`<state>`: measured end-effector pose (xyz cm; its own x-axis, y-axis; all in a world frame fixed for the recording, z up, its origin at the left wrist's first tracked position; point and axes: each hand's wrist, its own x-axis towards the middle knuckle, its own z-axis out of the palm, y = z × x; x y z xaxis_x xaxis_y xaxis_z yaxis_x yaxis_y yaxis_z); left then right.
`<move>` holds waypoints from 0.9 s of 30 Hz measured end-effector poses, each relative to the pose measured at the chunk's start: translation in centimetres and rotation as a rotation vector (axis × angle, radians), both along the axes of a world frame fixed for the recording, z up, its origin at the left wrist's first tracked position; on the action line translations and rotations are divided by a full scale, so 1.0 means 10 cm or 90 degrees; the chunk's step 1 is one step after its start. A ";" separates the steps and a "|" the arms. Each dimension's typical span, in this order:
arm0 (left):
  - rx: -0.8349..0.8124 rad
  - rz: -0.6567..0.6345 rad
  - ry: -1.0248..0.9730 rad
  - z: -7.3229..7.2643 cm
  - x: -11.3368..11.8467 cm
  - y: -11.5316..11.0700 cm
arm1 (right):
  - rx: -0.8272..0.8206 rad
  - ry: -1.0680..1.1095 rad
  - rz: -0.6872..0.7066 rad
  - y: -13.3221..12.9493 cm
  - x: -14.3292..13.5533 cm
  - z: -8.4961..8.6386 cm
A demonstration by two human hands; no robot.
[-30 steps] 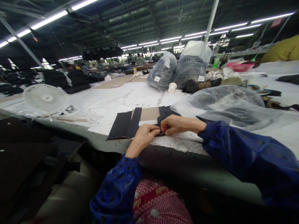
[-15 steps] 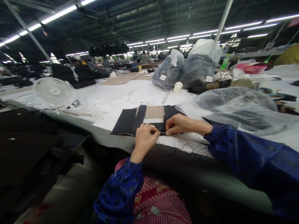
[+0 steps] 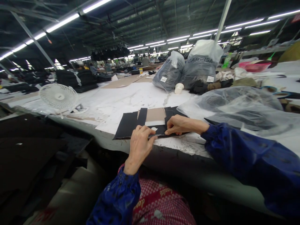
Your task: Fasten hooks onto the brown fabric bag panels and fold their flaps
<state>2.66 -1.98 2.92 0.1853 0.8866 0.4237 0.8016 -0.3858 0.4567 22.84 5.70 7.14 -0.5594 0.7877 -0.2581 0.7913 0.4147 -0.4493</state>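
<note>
A black fabric piece (image 3: 125,125) lies at the front edge of the table. On it rest a black strip (image 3: 142,117), a beige panel (image 3: 155,114) and a white strip (image 3: 155,123). My left hand (image 3: 140,140) has thumb and forefinger curled at the fabric's front edge, close to a small white spot (image 3: 154,128). With bent fingers pressed together, my right hand (image 3: 179,124) pinches the same edge further right. Its fingertips partly hide the cloth.
A white fan (image 3: 58,96) stands at the left. Behind the work are filled plastic bags (image 3: 199,67) and a paper cup (image 3: 179,88). Clear plastic sheeting (image 3: 243,103) spreads at the right, near my sleeve. Dark sheets (image 3: 30,156) lie low at the left.
My left hand has shifted left along the edge, and its thumb and forefinger have loosened a little. The white spot now shows more. My right hand has barely moved.
</note>
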 end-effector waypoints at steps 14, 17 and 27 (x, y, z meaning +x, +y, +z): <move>-0.027 0.001 0.006 -0.08 0.26 -0.01 | 0.062 0.173 0.009 -0.03 0.39 0.06; -0.043 -0.001 -0.049 -0.08 0.22 -0.01 | -0.022 0.158 0.076 -0.12 0.21 -0.02; -0.066 0.041 -0.063 -0.06 0.23 0.00 | -0.038 0.104 0.015 -0.08 0.11 -0.07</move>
